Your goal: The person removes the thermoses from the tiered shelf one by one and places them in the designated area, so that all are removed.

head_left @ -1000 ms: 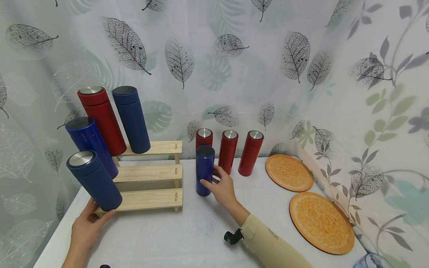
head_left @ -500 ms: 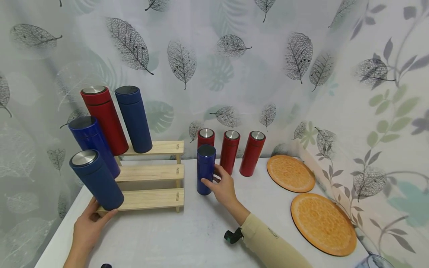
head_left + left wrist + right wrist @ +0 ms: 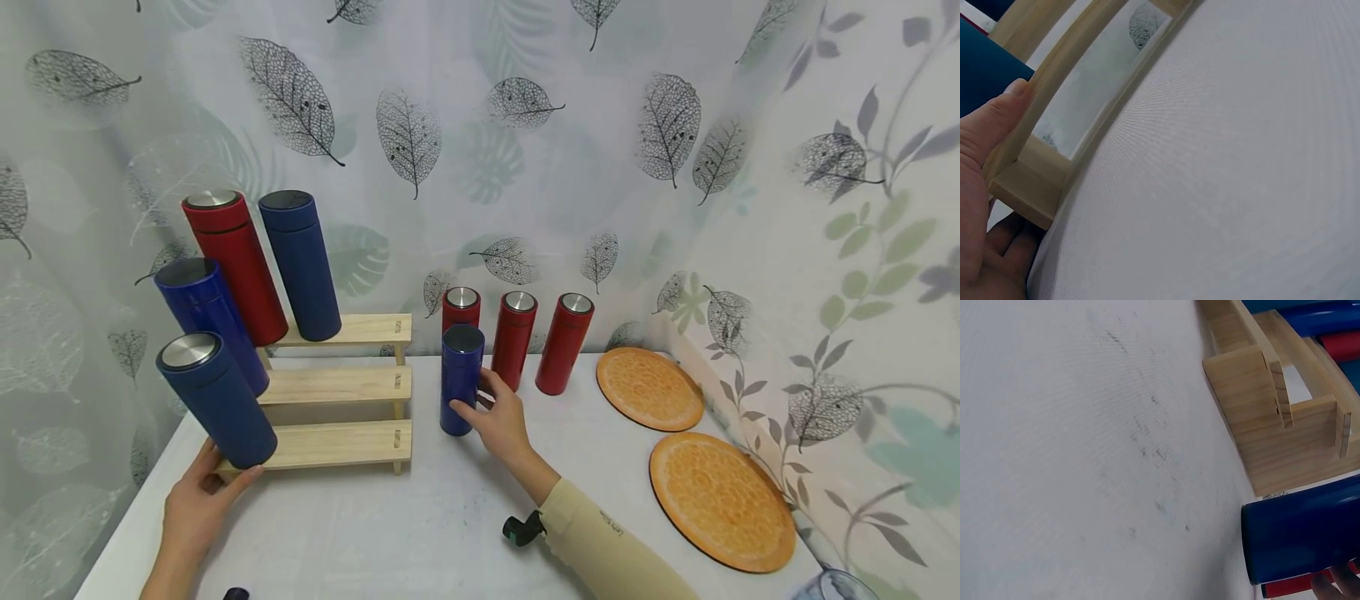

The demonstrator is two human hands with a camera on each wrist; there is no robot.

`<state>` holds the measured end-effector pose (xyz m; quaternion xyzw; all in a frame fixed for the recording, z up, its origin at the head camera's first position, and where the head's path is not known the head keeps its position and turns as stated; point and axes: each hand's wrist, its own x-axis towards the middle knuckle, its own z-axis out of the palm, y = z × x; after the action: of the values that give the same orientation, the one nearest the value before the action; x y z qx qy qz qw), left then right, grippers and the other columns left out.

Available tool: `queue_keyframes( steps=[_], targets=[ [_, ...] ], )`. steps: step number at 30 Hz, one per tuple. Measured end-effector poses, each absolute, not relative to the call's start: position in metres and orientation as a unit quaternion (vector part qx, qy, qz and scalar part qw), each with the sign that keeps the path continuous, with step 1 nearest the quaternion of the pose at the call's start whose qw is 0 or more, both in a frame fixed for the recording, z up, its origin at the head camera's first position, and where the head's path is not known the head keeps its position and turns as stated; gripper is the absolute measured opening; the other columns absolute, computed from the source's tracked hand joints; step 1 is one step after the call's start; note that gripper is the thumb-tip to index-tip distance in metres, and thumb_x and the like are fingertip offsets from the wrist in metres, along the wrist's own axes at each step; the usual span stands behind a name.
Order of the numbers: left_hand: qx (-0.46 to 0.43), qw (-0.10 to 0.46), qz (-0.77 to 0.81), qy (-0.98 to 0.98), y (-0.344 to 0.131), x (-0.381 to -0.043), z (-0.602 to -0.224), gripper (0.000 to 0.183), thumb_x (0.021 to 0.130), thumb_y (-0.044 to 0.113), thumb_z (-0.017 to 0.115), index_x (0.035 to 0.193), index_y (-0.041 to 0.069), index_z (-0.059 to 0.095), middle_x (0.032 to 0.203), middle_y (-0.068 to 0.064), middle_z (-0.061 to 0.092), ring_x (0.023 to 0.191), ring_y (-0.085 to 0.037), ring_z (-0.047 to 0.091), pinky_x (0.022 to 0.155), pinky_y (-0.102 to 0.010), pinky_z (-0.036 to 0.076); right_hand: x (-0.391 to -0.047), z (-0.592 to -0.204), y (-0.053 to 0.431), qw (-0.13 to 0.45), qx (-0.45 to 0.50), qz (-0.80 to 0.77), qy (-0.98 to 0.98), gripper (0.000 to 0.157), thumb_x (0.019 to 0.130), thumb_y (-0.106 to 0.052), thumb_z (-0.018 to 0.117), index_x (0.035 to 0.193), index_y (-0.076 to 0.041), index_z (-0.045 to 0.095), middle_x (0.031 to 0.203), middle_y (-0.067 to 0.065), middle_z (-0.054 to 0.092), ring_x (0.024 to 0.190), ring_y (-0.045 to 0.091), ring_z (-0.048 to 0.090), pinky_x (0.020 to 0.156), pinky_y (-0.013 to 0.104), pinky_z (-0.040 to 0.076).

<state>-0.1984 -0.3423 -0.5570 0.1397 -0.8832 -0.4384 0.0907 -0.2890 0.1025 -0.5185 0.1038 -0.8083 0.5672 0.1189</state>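
Note:
My left hand (image 3: 193, 504) grips the front left end of a three-step wooden rack (image 3: 337, 446). Its thumb lies at the lowest step's front edge, and its other fingers reach round the end in the left wrist view. Right above that hand stands a matte navy thermos bottle (image 3: 217, 404) with a steel lid, on the lowest step. My right hand (image 3: 498, 421) holds a glossy blue thermos bottle (image 3: 459, 383), upright on the table right of the rack. Thumb in front and fingers behind, it clasps the bottle's right side; the far fingers are partly hidden.
Higher on the rack are a glossy blue bottle (image 3: 210, 325), a red bottle (image 3: 238, 275) and a navy bottle (image 3: 302, 267). Three red bottles (image 3: 513, 346) stand by the patterned curtain (image 3: 450, 167), one partly behind the held bottle. Two round orange mats (image 3: 722, 502) lie at right.
The head view has shifted slightly, so everything sits a little further right than one second ago. Both hands keep their places on the rack and the blue thermos bottle.

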Motion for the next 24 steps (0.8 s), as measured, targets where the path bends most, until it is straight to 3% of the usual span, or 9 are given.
queue_keyframes(
  steps=[12, 24],
  targets=[
    [0.129, 0.091, -0.443, -0.882, -0.3433, -0.1963, -0.5560, 0.099, 0.101, 0.050, 0.078, 0.171, 0.002, 0.027, 0.178, -0.018, 0.017, 0.148, -0.059, 0.039, 0.116, -0.068, 0.040, -0.2899, -0.5163, 0.1070, 0.104, 0.116, 0.564, -0.811, 0.073, 0.095, -0.026, 0.089, 0.156, -0.005, 0.055, 0.151, 0.015, 0.063, 0.133, 0.035, 0.066, 0.109, 0.056, 0.054],
    [0.134, 0.083, -0.444, -0.882, -0.3418, -0.1959, -0.5537, 0.100, 0.101, 0.051, 0.077, 0.171, 0.004, 0.025, 0.178, -0.018, 0.018, 0.149, -0.058, 0.039, 0.117, -0.067, 0.040, -0.2853, -0.5193, 0.1089, 0.113, 0.114, 0.557, -0.815, 0.070, 0.095, -0.022, 0.088, 0.155, -0.007, 0.055, 0.148, 0.013, 0.065, 0.130, 0.032, 0.067, 0.110, 0.051, 0.055]
  ],
)
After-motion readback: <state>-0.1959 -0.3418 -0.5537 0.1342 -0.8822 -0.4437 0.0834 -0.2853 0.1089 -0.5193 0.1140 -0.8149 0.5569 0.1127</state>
